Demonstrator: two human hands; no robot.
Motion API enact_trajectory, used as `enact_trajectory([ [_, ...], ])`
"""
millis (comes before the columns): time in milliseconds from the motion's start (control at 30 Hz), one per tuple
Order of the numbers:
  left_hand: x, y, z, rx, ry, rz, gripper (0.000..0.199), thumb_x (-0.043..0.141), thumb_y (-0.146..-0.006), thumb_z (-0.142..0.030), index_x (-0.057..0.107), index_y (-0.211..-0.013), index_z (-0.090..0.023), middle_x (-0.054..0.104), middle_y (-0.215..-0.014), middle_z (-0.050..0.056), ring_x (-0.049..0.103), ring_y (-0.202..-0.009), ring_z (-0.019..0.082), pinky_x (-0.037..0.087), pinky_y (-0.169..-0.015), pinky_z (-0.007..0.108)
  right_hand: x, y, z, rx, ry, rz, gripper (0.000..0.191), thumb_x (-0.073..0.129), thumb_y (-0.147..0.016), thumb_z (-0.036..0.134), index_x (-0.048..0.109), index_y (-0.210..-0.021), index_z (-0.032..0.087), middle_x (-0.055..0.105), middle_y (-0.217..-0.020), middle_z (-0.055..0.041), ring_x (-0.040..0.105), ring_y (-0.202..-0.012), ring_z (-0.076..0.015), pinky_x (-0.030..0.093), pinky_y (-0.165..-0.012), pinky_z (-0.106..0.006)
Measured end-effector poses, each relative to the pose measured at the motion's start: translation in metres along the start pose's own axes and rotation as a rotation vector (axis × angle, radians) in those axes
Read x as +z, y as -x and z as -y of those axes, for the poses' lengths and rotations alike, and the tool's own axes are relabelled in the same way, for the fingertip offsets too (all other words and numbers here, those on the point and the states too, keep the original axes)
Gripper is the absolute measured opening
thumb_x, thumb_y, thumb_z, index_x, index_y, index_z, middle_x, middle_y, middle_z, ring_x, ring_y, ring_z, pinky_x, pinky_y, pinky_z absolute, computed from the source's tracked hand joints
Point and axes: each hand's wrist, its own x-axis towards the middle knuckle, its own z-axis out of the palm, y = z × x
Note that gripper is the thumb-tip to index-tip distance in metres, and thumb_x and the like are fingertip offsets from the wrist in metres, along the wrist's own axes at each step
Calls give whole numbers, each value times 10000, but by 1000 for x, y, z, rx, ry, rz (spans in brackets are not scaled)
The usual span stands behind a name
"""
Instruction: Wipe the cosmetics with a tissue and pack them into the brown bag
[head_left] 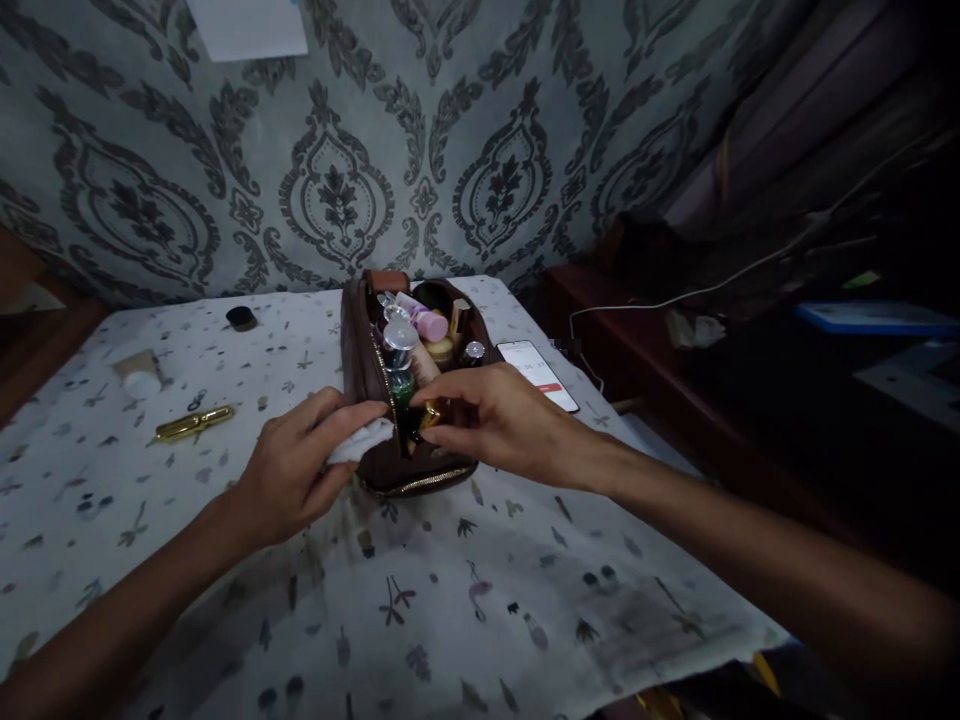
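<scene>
A brown zippered toiletry bag (pixel 358 340) lies unzipped on the table, filled with small bottles and tubes. Inside it are a pink-capped tube (pixel 429 322), a silver-capped bottle (pixel 400 336) and a green bottle (pixel 402 385). My left hand (pixel 300 455) is closed on a white cloth or tissue (pixel 361 441) at the bag's left edge. With thumb and fingers, my right hand (pixel 499 415) pinches a small gold-coloured item (pixel 431 413) at the front of the bag's opening. Its exact kind is partly hidden by my fingers.
On the patterned tablecloth (pixel 420 600) lie a gold tube (pixel 195 424), a beige tube with a white cap (pixel 139 375) and a black round lid (pixel 241 318). A lit phone (pixel 537 374) rests right of the bag. A white cable (pixel 660 303) runs across the dark red furniture.
</scene>
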Motion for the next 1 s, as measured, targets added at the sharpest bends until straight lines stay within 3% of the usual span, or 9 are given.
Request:
enact_trajectory([
  [167,2,0,-7,-91,89,-49,425,482,-928,-91,550,-1325,-228,571,-915,43,579,-792,179,461,-669,269,2,-5,7,26,88,-69,239,704,-775,95,628,-971,209,582,-673,73,513,-619,-107,357,-612,-235],
  [300,4,1,-7,-90,112,-50,417,490,-933,-81,541,-1325,-213,562,-934,44,570,-798,168,457,-673,259,3,-10,13,57,115,-17,126,727,-789,114,632,-827,188,588,-667,58,518,-622,-100,340,-605,-232],
  [433,5,3,-6,-105,121,-43,405,491,-938,-89,534,-1322,-210,560,-963,49,576,-834,170,469,-700,260,8,-12,14,90,120,7,29,717,-834,156,723,-807,166,632,-648,32,542,-616,-99,346,-611,-235],
  [633,6,6,-6,-115,136,-65,398,501,-942,-91,544,-1320,-207,553,-955,47,575,-841,165,473,-715,258,9,-13,18,85,250,52,148,687,-847,144,795,-756,191,618,-560,29,521,-576,-103,313,-585,-250],
  [833,3,12,-7,-139,172,-65,390,484,-964,-114,545,-1338,-208,585,-973,56,587,-857,168,476,-722,260,9,-10,26,125,389,64,157,666,-887,186,807,-818,190,668,-608,-7,487,-518,-112,289,-553,-277],
  [1000,5,20,-8,-278,232,-111,323,474,-1006,-201,566,-1316,-205,671,-1065,75,639,-939,183,499,-797,283,9,-4,25,92,376,26,209,618,-910,169,765,-762,176,632,-593,11,460,-509,-98,284,-559,-268],
])
